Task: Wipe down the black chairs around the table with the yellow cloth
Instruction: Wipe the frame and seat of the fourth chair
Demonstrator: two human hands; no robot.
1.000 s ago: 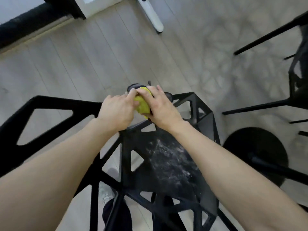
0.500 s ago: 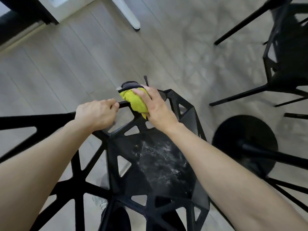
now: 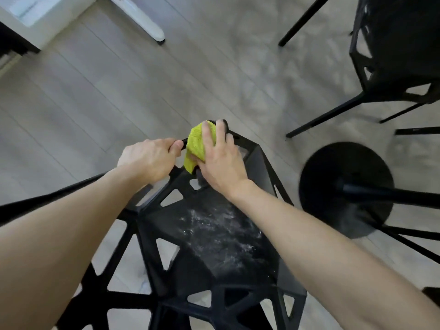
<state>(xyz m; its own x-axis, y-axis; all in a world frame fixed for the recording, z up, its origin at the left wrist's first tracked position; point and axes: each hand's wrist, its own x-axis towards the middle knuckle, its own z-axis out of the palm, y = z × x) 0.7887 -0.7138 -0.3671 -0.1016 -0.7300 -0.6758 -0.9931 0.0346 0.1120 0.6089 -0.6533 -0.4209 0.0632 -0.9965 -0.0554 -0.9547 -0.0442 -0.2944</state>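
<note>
A black chair (image 3: 214, 253) with triangular cut-outs stands below me, its seat dusted with white specks. My left hand (image 3: 148, 159) grips the chair's top frame bar, fingers curled round it. Just to its right, my right hand (image 3: 220, 160) holds the bunched yellow cloth (image 3: 196, 145) against the far corner of the frame, fingers spread over it and thumb tucked under it. A second black chair (image 3: 395, 53) stands at the upper right.
A round black table base (image 3: 345, 189) with its pole sits on the floor to the right. Black chair legs (image 3: 323, 115) cross the pale wood floor near it. A white furniture leg (image 3: 142, 17) lies at the top.
My left hand let go of the cloth and took hold of the frame bar to the left. My right hand kept the cloth on the corner. The view shifted toward the right.
</note>
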